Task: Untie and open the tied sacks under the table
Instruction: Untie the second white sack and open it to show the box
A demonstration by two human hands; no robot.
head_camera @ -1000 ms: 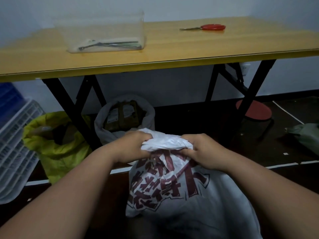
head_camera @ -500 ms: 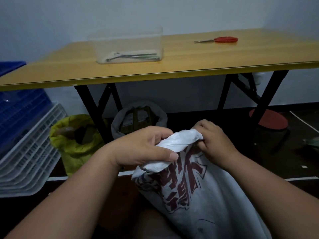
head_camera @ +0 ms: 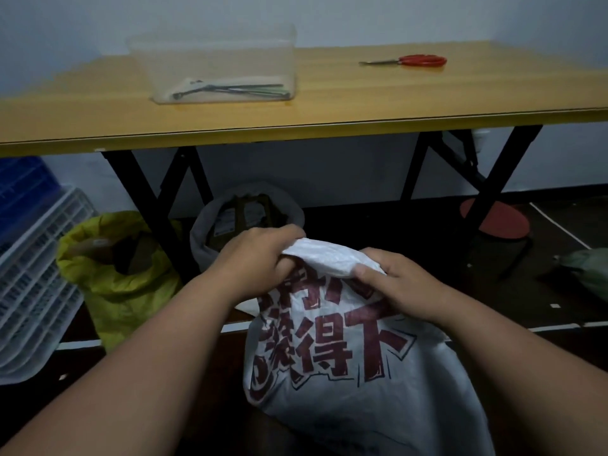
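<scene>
White sack point(head_camera: 345, 373) top — between both hands.

A pale, bluish-white wall point(head_camera: 362, 18) closes the back of a dim room. Against it stands a table with a yellow wooden tabletop point(head_camera: 378, 93) on black crossed metal legs point(head_camera: 154, 199). The floor point(head_camera: 411, 225) beneath is dark, crossed by a white line point(head_camera: 559, 325) near the front. A round red stool point(head_camera: 495, 220) with dark legs stands under the right end of the table. At the far left, white slatted plastic crates point(head_camera: 36, 281) lean in a stack, with a blue crate point(head_camera: 23, 189) behind them.
</scene>
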